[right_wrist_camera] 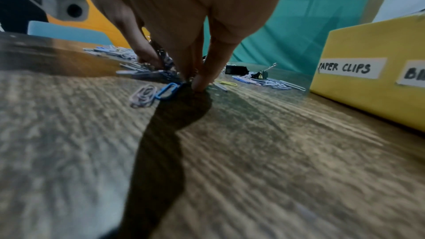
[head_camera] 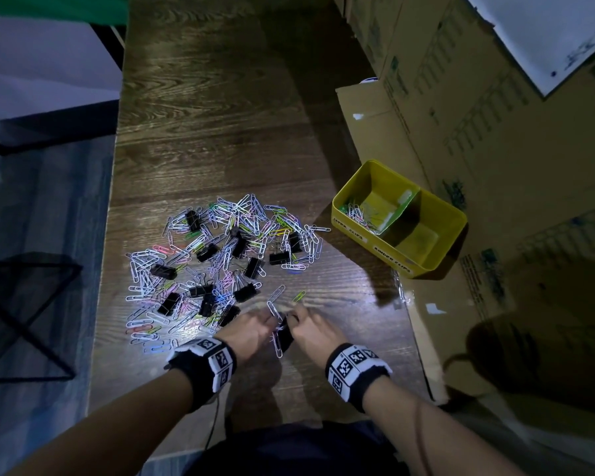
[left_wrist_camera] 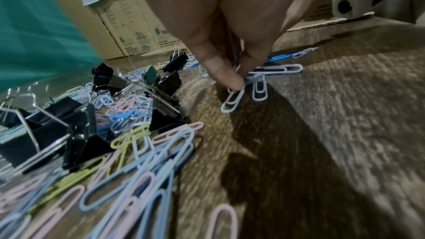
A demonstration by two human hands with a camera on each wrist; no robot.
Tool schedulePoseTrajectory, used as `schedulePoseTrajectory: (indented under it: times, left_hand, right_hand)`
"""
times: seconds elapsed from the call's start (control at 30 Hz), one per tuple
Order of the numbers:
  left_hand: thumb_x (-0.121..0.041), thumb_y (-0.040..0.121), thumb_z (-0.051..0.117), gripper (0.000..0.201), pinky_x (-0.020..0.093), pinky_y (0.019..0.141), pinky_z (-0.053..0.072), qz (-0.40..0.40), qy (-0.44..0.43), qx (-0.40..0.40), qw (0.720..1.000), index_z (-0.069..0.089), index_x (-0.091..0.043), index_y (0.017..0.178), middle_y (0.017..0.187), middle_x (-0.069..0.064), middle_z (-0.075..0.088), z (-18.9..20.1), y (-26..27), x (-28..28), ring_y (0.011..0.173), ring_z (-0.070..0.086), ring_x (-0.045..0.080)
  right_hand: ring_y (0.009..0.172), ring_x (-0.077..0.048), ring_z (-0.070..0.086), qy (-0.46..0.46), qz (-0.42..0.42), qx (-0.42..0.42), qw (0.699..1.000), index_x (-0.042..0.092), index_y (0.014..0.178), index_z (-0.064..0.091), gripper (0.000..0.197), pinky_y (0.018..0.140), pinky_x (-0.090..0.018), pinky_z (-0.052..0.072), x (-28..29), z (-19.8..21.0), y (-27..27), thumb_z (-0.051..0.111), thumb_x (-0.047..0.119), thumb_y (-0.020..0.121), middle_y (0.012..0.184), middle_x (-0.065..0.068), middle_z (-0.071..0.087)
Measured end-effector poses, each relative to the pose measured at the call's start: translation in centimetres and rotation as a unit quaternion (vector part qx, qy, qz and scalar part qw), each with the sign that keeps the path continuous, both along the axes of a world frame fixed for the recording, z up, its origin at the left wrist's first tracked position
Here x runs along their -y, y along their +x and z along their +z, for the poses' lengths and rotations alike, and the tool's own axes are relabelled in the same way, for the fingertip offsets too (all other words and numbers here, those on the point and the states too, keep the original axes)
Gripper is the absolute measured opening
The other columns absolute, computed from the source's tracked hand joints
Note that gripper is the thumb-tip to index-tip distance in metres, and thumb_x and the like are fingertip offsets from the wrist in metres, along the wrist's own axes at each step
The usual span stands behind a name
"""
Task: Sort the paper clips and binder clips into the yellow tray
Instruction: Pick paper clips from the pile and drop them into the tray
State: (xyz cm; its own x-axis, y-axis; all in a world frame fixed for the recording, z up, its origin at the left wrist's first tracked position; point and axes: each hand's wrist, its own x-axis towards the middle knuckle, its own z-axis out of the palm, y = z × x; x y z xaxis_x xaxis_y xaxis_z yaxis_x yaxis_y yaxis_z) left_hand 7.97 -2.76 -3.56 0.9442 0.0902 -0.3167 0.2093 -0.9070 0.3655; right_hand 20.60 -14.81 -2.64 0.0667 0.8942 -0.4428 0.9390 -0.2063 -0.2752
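Starting left: grey floor (head_camera: 42, 214) beside dark wood table (head_camera: 213, 108).
Pile: paper clips (head_camera: 172, 269) and black binder clips (head_camera: 164, 271), left-centre.
Left hand (head_camera: 251, 329): fingertips pinching clips, near edge.
Right hand (head_camera: 315, 333): fingers down on clips; grip unclear.
Yellow tray (head_camera: 351, 219): right, few clips inside.
Far right: cardboard boxes (head_camera: 468, 125).
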Motion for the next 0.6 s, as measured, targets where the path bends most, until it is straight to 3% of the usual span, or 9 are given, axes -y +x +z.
schedulePoseTrajectory:
  times: [0.03, 0.1, 0.17, 0.3, 0.37, 0.43, 0.5, 0.6]
  left_hand:
    - [-0.006, 0.065, 0.075, 0.028, 0.025, 0.07, 0.054, 0.006, 0.012, 0.002, 1.0, 0.066, -0.01, 0.091, 0.09, 0.005, 0.068, 0.0, 0.2, 0.0, 0.082, 0.068, 0.021]
    - [-0.005, 0.08, 0.062, 0.021, 0.03, 0.084, 0.05, 0.047, -0.022, -0.031, 0.998, 0.064, -0.006, 0.101, 0.103, 0.01, 0.065, 0.0, 0.8, -0.1, 0.098, 0.063, 0.026]
    - [-0.006, 0.088, 0.052, 0.019, 0.028, 0.085, 0.043, 0.079, -0.051, -0.053, 0.994, 0.064, -0.003, 0.102, 0.104, 0.013, 0.064, 0.5, 1.3, -0.2, 0.1, 0.06, 0.026]
    - [-0.009, 0.082, 0.064, 0.007, 0.02, 0.059, 0.039, 0.218, -0.132, -0.029, 0.967, 0.071, -0.009, 0.084, 0.071, 0.002, 0.064, 1.2, 1.1, -1.4, 0.06, 0.058, 0.013]
    - [-0.008, 0.082, 0.066, 0.005, 0.025, 0.055, 0.049, 0.323, -0.229, -0.053, 0.917, 0.07, -0.005, 0.081, 0.059, -0.002, 0.061, 1.3, 1.0, -2.2, 0.049, 0.057, 0.007]
    - [-0.006, 0.081, 0.068, 0.005, 0.027, 0.054, 0.055, 0.405, -0.316, -0.069, 0.855, 0.068, -0.001, 0.079, 0.055, 0.0, 0.065, 1.9, 1.1, -3.0, 0.048, 0.062, 0.01]
    - [-0.004, 0.08, 0.069, 0.01, 0.024, 0.052, 0.052, 0.427, -0.368, -0.053, 0.824, 0.066, 0.006, 0.078, 0.055, 0.005, 0.066, 3.1, 1.7, -3.8, 0.047, 0.061, 0.013]
    - [0.003, 0.079, 0.066, 0.008, 0.027, 0.056, 0.054, 0.433, -0.447, -0.007, 0.783, 0.065, 0.01, 0.081, 0.066, 0.017, 0.065, 5.5, 4.1, -5.0, 0.048, 0.059, 0.016]
  right_hand:
    - [0.107, -0.042, 0.054, 0.001, 0.002, 0.0, 1.0, -0.007, 0.124, 0.044, 0.034, 0.087, -0.05, 0.049, -0.1, 0.1, 0.2, 0.04, -0.007, 0.09, 0.125, -0.023, 0.043]
    - [0.11, -0.042, 0.053, 0.004, 0.0, -0.001, 1.0, -0.007, 0.125, 0.043, 0.038, 0.089, -0.048, 0.048, -0.3, 0.2, 0.6, 0.047, -0.007, 0.088, 0.126, -0.024, 0.044]
    - [0.11, -0.039, 0.054, 0.009, -0.006, -0.003, 1.0, -0.006, 0.125, 0.046, 0.038, 0.087, -0.044, 0.047, -0.4, 0.2, 0.8, 0.05, -0.006, 0.087, 0.123, -0.022, 0.049]
    - [0.102, -0.036, 0.06, 0.035, -0.059, -0.041, 0.997, -0.001, 0.115, 0.058, 0.031, 0.08, -0.041, 0.049, -0.6, -1.1, 1.4, 0.051, -0.004, 0.085, 0.113, -0.019, 0.059]
    - [0.091, -0.035, 0.064, 0.067, -0.138, -0.085, 0.985, 0.003, 0.105, 0.064, 0.024, 0.074, -0.038, 0.051, -0.7, -1.2, 1.8, 0.051, 0.001, 0.086, 0.101, -0.018, 0.064]
    - [0.079, -0.027, 0.064, 0.106, -0.228, -0.126, 0.959, 0.006, 0.101, 0.069, 0.019, 0.07, -0.03, 0.051, -0.8, -0.8, 2.1, 0.053, 0.009, 0.09, 0.092, -0.015, 0.067]
    - [0.071, -0.02, 0.065, 0.151, -0.325, -0.179, 0.916, 0.008, 0.104, 0.072, 0.02, 0.069, -0.022, 0.052, -0.7, -0.2, 2.7, 0.062, 0.016, 0.089, 0.088, -0.011, 0.072]
    - [0.067, -0.01, 0.07, 0.208, -0.472, -0.297, 0.804, 0.005, 0.102, 0.072, 0.022, 0.069, -0.027, 0.059, -0.6, 0.9, 3.8, 0.072, 0.015, 0.082, 0.084, -0.005, 0.074]
